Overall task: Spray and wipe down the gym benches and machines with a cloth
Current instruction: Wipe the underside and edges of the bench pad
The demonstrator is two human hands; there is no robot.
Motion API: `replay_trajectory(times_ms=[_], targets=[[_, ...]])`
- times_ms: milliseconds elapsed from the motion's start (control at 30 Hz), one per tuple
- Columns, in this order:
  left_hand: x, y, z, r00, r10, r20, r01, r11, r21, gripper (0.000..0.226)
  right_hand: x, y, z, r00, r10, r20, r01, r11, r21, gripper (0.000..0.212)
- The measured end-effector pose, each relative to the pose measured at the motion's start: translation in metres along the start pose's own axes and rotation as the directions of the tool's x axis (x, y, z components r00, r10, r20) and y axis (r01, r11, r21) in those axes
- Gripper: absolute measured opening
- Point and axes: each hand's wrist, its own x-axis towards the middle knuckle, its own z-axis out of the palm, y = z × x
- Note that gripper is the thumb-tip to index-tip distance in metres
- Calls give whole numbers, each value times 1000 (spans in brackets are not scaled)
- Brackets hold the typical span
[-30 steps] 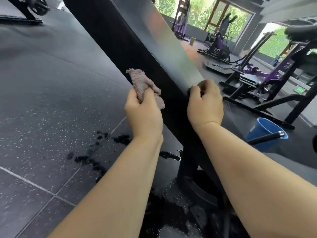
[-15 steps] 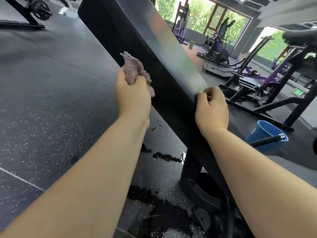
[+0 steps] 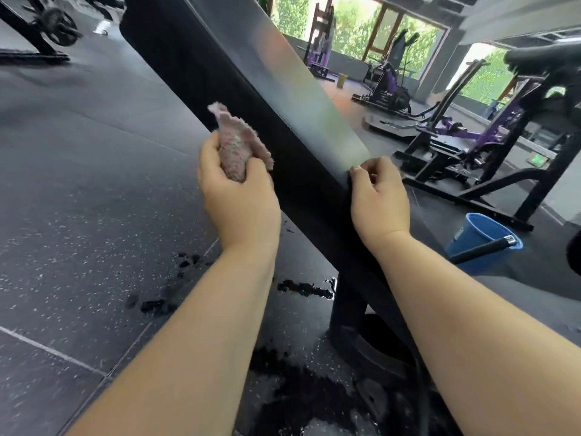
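A long black padded bench [image 3: 283,89] runs diagonally from the top middle down to the lower right. My left hand [image 3: 239,199] grips a bunched pink cloth [image 3: 234,149] and holds it against the bench's dark left side. On the pad's upper edge, to the right, my right hand [image 3: 379,193] curls its fingers over the rim and grips it. The top face of the bench reflects light. No spray bottle is in view.
Wet dark patches [image 3: 301,287] lie on the speckled rubber floor beneath the bench's black post [image 3: 345,309]. A blue bucket [image 3: 481,243] stands at the right with a black handle across it. Purple and black machines [image 3: 465,136] fill the right background; a wheeled frame [image 3: 53,23] is top left.
My left hand slid the cloth up the bench's side and then came back down a little. The right hand kept its grip on the pad's edge.
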Motion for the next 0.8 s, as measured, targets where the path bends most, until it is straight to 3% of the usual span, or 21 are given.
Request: replay_trajectory(times_ms=[200, 300, 400, 500, 600, 733, 800], targets=[[-59, -42, 12, 972, 115, 205, -165, 955, 245, 22, 0, -2, 3, 999, -19, -26, 17, 999, -47, 14], [-71, -58, 9, 943, 103, 316, -197, 939, 282, 20, 0, 0, 2, 1000, -18, -18, 17, 999, -35, 21], [-58, -42, 2, 971, 97, 217, -153, 954, 259, 27, -1, 2, -2, 1000, -17, 15, 17, 1000, 13, 18], [-28, -14, 0, 972, 230, 37, -233, 959, 164, 40, -7, 8, -6, 999, -32, 42, 31, 999, 34, 8], [-10, -9, 7, 946, 325, 15, -323, 931, 172, 42, -9, 8, -5, 998, -45, 35, 44, 998, 34, 7], [-44, -47, 14, 813, 535, 229, -582, 752, 310, 24, -6, 7, -3, 998, -63, 21, 63, 998, 5, 6], [-61, -63, 12, 779, 532, 333, -625, 709, 327, 25, -8, 9, -3, 997, -64, 31, 63, 997, 32, 6]])
